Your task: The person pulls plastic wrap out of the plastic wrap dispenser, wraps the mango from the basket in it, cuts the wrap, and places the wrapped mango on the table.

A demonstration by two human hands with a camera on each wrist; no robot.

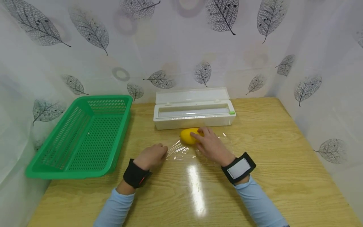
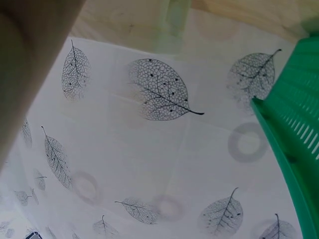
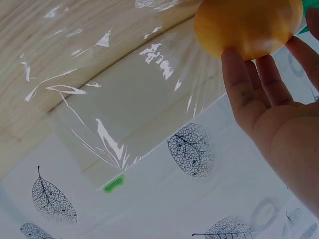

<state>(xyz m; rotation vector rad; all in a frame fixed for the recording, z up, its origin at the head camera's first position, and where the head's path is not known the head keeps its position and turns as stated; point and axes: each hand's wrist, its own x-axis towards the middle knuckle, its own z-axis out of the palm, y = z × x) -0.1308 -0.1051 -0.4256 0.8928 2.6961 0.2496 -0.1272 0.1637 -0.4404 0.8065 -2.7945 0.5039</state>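
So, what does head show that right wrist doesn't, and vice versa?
Only the head view shows the back of the left hand, black wristbands, blue sleeves and the whole green basket. Only the right wrist view shows a dark smudge on one finger of the right hand. Both show the yellow fruit in that hand, clear film, table, leaf-print curtain and green tab.

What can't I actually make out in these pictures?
- Head view: the fingertips of the left hand, hidden behind its own knuckles, so exactly how it pinches the clear film.
- Head view: the right end of the yellow fruit, covered by the right hand.
- Left wrist view: most of the green basket, cut off by the right edge.
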